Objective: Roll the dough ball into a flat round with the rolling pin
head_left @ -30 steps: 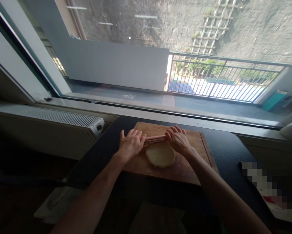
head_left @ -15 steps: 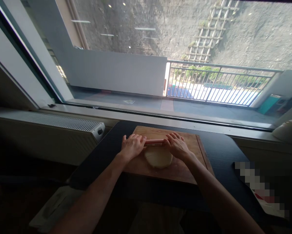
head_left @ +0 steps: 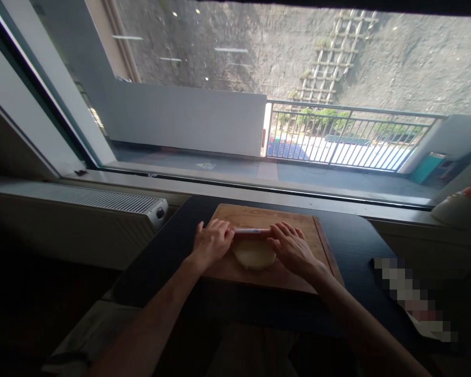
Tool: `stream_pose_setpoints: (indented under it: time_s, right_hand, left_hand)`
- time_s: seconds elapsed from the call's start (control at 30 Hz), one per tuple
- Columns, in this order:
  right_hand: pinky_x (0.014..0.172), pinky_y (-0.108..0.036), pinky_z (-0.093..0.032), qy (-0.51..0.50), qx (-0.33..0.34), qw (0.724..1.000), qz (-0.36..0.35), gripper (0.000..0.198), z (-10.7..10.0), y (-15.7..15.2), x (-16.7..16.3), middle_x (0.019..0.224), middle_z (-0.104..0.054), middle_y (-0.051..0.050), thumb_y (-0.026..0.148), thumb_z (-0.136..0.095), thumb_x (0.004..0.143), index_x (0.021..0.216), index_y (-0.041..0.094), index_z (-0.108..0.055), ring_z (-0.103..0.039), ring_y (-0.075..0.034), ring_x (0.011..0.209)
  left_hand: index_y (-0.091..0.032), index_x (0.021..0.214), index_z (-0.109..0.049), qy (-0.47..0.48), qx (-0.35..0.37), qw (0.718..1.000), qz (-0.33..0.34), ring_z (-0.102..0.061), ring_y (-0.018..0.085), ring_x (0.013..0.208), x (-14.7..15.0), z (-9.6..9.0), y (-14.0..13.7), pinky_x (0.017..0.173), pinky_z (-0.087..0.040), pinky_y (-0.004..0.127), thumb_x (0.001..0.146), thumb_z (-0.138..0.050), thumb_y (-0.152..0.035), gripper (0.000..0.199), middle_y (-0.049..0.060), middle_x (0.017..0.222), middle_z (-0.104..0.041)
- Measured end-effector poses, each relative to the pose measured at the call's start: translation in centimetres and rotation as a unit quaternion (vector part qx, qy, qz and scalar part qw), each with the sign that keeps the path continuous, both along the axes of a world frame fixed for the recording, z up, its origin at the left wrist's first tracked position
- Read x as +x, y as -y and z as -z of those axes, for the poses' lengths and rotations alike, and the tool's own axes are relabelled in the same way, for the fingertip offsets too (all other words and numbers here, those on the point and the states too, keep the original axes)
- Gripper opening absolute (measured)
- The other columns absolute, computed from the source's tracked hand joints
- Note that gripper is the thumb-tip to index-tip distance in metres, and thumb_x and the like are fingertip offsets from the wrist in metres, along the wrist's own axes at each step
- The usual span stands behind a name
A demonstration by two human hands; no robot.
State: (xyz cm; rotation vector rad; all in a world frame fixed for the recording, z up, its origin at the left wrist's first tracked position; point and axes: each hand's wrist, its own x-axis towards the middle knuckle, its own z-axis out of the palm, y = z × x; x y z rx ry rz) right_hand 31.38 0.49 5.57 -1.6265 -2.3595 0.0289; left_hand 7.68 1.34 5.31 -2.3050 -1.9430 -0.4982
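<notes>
A pinkish rolling pin (head_left: 252,234) with a pale label lies crosswise over a flat round of dough (head_left: 254,255). My left hand (head_left: 212,240) is closed over its left end, and my right hand (head_left: 292,244) over its right end. The palms hide both ends of the pin. Beneath the dough is a wooden cutting board (head_left: 304,225), which rests on a dark table. The dough's near edge shows between my wrists, while the pin covers its far edge.
The black table (head_left: 353,241) stands against the windowsill (head_left: 282,198). A white radiator (head_left: 101,204) is close on the left. Near the table's right edge lies a blurred-out flat item (head_left: 412,298). A pale rounded object (head_left: 457,209) sits on the sill at right.
The rolling pin has turned, so its label now faces up. It has shifted slightly nearer to me with both hands. My view has tilted a little.
</notes>
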Motion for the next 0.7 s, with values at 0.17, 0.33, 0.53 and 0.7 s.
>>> stream_pose_setpoints:
  time_s: [0.17,0.33,0.53,0.7]
  right_hand:
    - [0.107,-0.043,-0.017,0.005,-0.004,0.999,-0.038,0.045,-0.2,5.4,2.0,0.145,-0.032,-0.001,0.045,-0.024,0.093,0.136,0.034,-0.034,-0.022,-0.021,0.134]
    - [0.102,-0.042,-0.025,-0.017,-0.011,1.000,0.020,0.043,-0.6,3.0,0.7,0.126,-0.052,-0.006,0.045,-0.025,0.093,0.129,0.028,-0.044,-0.043,-0.023,0.117]
    - [0.105,-0.041,-0.022,-0.028,0.018,0.999,-0.032,0.041,0.4,5.3,1.5,0.132,-0.046,-0.005,0.037,-0.032,0.093,0.132,0.026,-0.039,-0.034,-0.021,0.125]
    - [0.104,-0.045,-0.025,-0.023,0.015,1.000,-0.009,0.043,0.3,5.3,1.4,0.130,-0.048,-0.007,0.041,-0.034,0.092,0.131,0.023,-0.041,-0.033,-0.024,0.126]
  left_hand:
    - [-0.019,0.133,-0.041,-0.032,0.041,0.998,0.040,-0.031,0.023,0.132,-0.9,1.2,5.9,0.109,-0.015,0.049,0.091,-0.029,-0.042,0.050,0.009,0.140,-0.042]
    - [-0.019,0.130,-0.045,-0.019,-0.008,1.000,0.019,-0.035,0.023,0.129,-0.5,0.5,4.2,0.108,-0.014,0.056,0.092,-0.023,-0.044,0.051,0.009,0.135,-0.048]
    - [-0.017,0.136,-0.036,-0.062,-0.009,0.997,0.048,-0.027,0.023,0.134,-1.2,0.9,5.9,0.109,-0.011,0.054,0.091,-0.026,-0.046,0.054,0.007,0.143,-0.037]
    - [-0.013,0.136,-0.035,-0.078,-0.016,0.996,0.042,-0.027,0.024,0.134,-0.6,0.8,6.0,0.110,-0.014,0.053,0.091,-0.026,-0.046,0.057,0.010,0.143,-0.036]
